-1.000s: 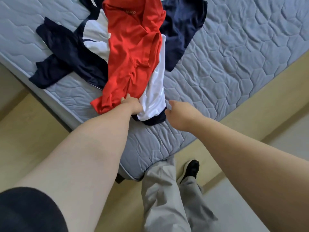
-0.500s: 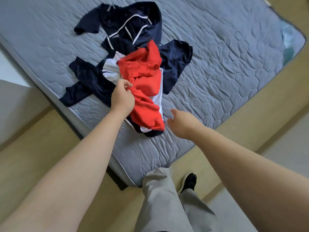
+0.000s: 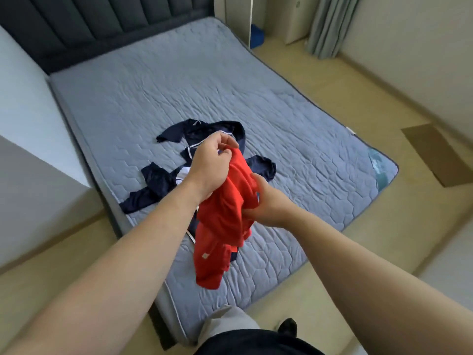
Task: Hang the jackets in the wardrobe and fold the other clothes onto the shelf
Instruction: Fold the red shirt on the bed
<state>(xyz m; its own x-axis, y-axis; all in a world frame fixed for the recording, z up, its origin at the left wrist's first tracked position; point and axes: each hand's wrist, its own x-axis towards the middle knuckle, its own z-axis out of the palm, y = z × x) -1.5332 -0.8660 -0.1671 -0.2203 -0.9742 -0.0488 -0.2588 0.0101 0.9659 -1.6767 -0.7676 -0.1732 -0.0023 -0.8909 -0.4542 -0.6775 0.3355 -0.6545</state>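
A red shirt (image 3: 222, 226) hangs bunched in the air above the near edge of the bed. My left hand (image 3: 210, 165) pinches its upper end. My right hand (image 3: 266, 203) grips the cloth lower down on the right side. Behind and below it, navy and white garments (image 3: 158, 185) lie spread on the grey quilted mattress (image 3: 294, 139), and a navy jacket with white piping (image 3: 230, 129) lies just past my left hand. Part of the pile is hidden behind the red shirt and my arms.
A dark padded headboard (image 3: 102, 24) stands at the bed's far end. A white wall or cabinet side (image 3: 30, 155) runs along the left. On the right is tan floor with a brown flat mat (image 3: 440, 152), and a grey curtain (image 3: 330, 24) hangs at the back.
The red shirt has come up off the pile into the air. My right hand, empty before, now grips it. The view has pulled back and up, showing the whole bed.
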